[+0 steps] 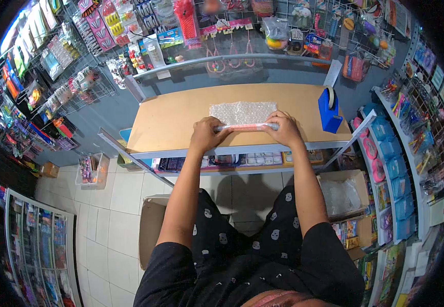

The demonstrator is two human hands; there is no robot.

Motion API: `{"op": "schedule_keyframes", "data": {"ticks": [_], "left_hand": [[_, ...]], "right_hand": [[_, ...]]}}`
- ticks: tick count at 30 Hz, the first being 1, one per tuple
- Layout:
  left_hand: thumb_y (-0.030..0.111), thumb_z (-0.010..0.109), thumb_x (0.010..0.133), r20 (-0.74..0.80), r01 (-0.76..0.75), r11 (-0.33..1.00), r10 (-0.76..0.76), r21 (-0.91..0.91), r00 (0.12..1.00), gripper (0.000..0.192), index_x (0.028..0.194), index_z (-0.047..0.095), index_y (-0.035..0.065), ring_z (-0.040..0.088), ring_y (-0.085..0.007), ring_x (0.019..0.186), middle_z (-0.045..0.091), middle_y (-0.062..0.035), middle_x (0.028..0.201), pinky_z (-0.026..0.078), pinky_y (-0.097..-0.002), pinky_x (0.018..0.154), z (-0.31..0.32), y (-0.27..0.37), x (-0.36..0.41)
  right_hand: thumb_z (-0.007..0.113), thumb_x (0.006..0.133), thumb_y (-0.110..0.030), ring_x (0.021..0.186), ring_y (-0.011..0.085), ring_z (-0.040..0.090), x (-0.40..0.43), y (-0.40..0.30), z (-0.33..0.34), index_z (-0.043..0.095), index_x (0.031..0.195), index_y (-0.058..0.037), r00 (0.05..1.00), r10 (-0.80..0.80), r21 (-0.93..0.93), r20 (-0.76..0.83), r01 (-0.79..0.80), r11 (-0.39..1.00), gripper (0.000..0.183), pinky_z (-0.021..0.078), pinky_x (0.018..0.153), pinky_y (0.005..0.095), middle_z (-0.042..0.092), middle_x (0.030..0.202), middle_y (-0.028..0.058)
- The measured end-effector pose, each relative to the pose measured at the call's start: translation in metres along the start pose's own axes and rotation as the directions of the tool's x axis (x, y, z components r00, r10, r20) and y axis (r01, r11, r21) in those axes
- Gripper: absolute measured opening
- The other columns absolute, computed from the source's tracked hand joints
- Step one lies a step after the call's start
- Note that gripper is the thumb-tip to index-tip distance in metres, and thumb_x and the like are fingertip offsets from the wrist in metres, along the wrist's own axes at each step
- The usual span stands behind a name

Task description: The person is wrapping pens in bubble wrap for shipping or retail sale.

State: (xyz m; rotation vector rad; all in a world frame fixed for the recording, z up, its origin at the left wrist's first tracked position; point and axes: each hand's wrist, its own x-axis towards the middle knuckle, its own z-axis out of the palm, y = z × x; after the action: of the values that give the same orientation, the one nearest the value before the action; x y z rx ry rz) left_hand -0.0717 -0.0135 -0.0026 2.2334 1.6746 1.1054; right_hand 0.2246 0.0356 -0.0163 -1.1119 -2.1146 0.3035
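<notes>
A narrow, flat pinkish-orange item in clear plastic (245, 127) lies crosswise between my two hands. My left hand (208, 133) grips its left end, and my right hand (284, 128) grips its right end. Just behind it a sheet of bubble wrap (243, 112) lies flat on the wooden shelf top (168, 119); whether the item rests on the sheet's front edge I cannot tell. Further right, a blue tape dispenser (329, 111) with a roll of tape stands on the same top.
A metal rail (233, 57) and hanging packaged goods stand behind the shelf top. Below it is a lower shelf with trays (262, 158). Cardboard boxes flank my legs, the right one (362, 184) holding clear plastic wrap. A white-framed rack (388, 153) stands at right.
</notes>
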Motion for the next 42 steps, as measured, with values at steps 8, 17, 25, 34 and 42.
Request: {"op": "schedule_keyframes", "data": {"ticks": [8, 17, 25, 34, 42], "left_hand": [[0.040, 0.082, 0.073, -0.141, -0.024, 0.999, 0.018, -0.041, 0.990, 0.042, 0.068, 0.069, 0.0001, 0.065, -0.0331, 0.068, 0.067, -0.0174, 0.071, 0.051, -0.0396, 0.064, -0.002, -0.005, -0.002], [0.042, 0.083, 0.069, -0.124, 0.083, 0.992, -0.094, -0.095, 0.988, 0.048, 0.066, 0.067, -0.0025, 0.065, -0.0339, 0.067, 0.065, -0.0185, 0.070, 0.052, -0.0397, 0.063, 0.000, -0.001, -0.001], [0.042, 0.081, 0.071, -0.104, 0.060, 0.998, -0.062, -0.020, 0.993, 0.046, 0.071, 0.069, -0.0025, 0.066, -0.0339, 0.073, 0.067, -0.0188, 0.076, 0.053, -0.0406, 0.069, 0.000, -0.006, 0.002], [0.043, 0.077, 0.076, -0.071, 0.104, 0.991, -0.110, -0.084, 0.991, 0.041, 0.075, 0.073, 0.0020, 0.067, -0.0329, 0.076, 0.069, -0.0168, 0.081, 0.054, -0.0409, 0.071, -0.002, -0.001, 0.000], [0.046, 0.077, 0.075, -0.094, 0.152, 0.988, -0.153, -0.019, 0.984, 0.047, 0.070, 0.070, -0.0004, 0.067, -0.0330, 0.078, 0.068, -0.0171, 0.079, 0.054, -0.0406, 0.073, 0.002, -0.005, 0.000]], "right_hand": [[0.076, 0.079, -0.031, 0.098, 0.0270, 0.064, 0.002, 0.005, 0.005, 0.074, 0.084, -0.0054, 0.997, 0.028, 0.024, -0.068, -0.026, 0.999, 0.026, 0.0485, 0.087, 0.0376, 0.067, 0.101, 0.0075], [0.079, 0.075, -0.029, 0.097, 0.0286, 0.064, 0.001, 0.007, 0.005, 0.074, 0.083, -0.0049, 0.995, 0.050, 0.056, -0.088, -0.045, 0.997, 0.026, 0.0498, 0.087, 0.0372, 0.067, 0.101, 0.0105], [0.080, 0.073, -0.028, 0.096, 0.0301, 0.065, 0.003, 0.002, 0.004, 0.071, 0.083, -0.0063, 0.995, 0.057, 0.064, -0.087, -0.052, 0.997, 0.025, 0.0502, 0.086, 0.0380, 0.067, 0.097, 0.0095], [0.077, 0.077, -0.030, 0.099, 0.0302, 0.064, 0.003, 0.011, 0.007, 0.070, 0.080, -0.0066, 0.995, 0.063, 0.082, -0.073, -0.057, 0.995, 0.025, 0.0484, 0.089, 0.0387, 0.067, 0.101, 0.0100], [0.076, 0.077, -0.032, 0.101, 0.0297, 0.062, 0.004, 0.003, 0.008, 0.070, 0.074, -0.0068, 0.989, 0.141, 0.061, -0.040, -0.138, 0.989, 0.026, 0.0464, 0.092, 0.0397, 0.066, 0.102, 0.0102]]}}
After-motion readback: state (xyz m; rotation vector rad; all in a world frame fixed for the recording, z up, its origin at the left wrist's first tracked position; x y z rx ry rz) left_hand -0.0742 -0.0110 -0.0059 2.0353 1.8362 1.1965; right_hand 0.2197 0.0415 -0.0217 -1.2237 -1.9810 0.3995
